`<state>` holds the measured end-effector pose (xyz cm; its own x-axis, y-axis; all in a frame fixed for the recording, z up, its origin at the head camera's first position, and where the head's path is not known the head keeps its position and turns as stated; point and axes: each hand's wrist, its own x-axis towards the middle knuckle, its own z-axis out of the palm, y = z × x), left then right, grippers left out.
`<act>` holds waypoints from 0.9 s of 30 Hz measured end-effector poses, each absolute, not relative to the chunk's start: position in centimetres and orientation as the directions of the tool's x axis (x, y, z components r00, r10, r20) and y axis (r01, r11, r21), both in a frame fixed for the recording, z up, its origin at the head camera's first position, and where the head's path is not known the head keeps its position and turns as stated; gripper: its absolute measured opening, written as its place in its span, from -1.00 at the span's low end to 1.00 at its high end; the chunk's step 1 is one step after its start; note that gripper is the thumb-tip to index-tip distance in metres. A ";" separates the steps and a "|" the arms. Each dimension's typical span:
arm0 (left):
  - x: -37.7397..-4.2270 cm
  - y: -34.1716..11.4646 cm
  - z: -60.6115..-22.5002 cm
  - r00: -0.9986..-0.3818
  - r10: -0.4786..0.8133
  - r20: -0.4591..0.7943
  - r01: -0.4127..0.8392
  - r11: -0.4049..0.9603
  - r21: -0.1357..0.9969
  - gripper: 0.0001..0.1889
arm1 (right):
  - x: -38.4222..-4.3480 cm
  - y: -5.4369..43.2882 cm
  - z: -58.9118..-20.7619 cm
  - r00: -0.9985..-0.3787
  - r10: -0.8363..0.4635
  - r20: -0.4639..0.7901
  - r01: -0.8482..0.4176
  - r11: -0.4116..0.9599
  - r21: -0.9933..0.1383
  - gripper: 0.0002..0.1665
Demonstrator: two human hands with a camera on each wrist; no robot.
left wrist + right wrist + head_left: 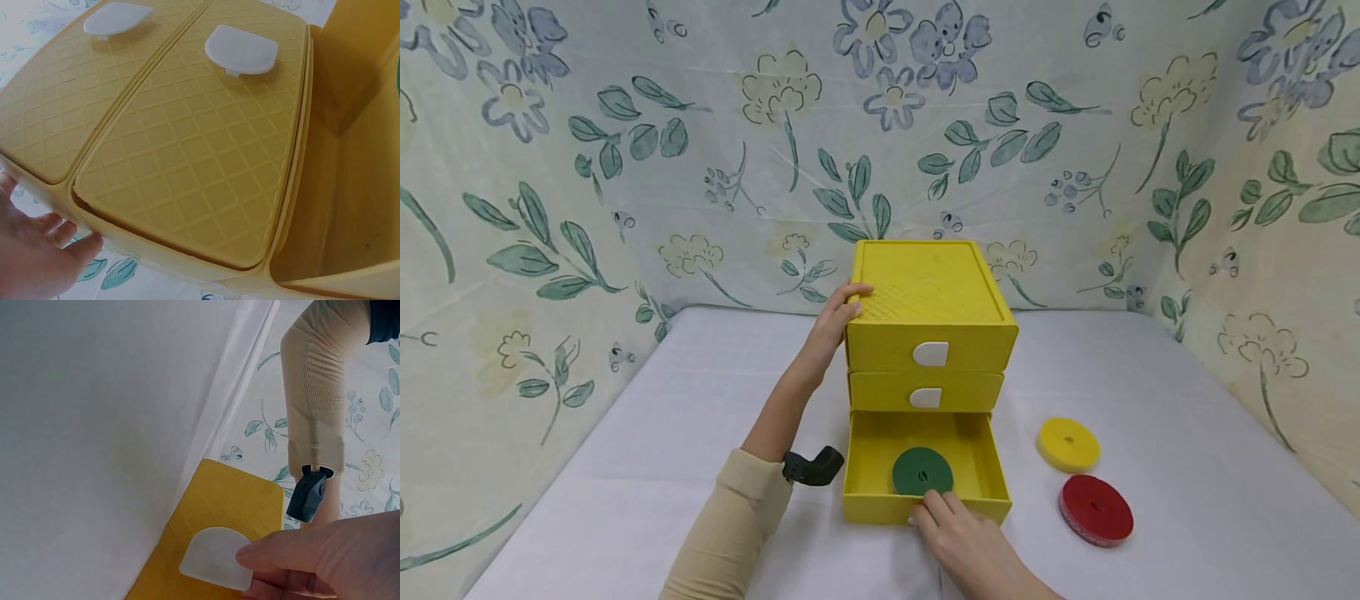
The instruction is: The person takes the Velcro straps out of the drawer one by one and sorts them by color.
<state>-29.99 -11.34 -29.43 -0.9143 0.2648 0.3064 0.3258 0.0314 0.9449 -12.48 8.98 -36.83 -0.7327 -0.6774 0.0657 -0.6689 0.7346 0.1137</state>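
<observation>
A yellow cabinet [925,287] with three stacked drawers stands mid-table, its two upper drawers closed. Pulled out at the bottom is the lowest drawer [973,454], holding a green roll of tape or ribbon [917,468]. My left hand [829,332] steadies the cabinet's left side, fingertips over its top edge; in the left wrist view the fingers lie loosely along that side. At the front of the lowest drawer, my right hand [970,546] pinches the white handle [215,557], thumb on its face and fingers behind it.
To the right of the drawer, a yellow roll [1069,444] and a red roll [1097,508] lie on the white tablecloth [737,350]. A floral cloth [715,158] hangs behind and on both sides. A black device [814,467] is strapped to the left wrist.
</observation>
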 end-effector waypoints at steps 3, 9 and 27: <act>-30.0 -11.3 -29.4 -0.914 0.265 0.307 0.326 0.028 0.945 -0.56 | -12.4 9.0 -36.7 -0.737 -0.676 0.011 -0.673 0.736 0.074 -0.42; -30.0 -11.4 -29.4 -0.916 0.270 0.297 0.315 0.025 0.949 -0.59 | -12.2 9.1 -36.7 -0.734 -0.679 -0.007 -0.678 0.733 0.052 -0.36; -28.6 -11.2 -28.1 -0.917 0.285 0.280 0.304 0.040 0.952 -0.57 | -11.4 9.2 -36.6 -0.731 -0.680 0.059 -0.679 0.733 0.036 -0.59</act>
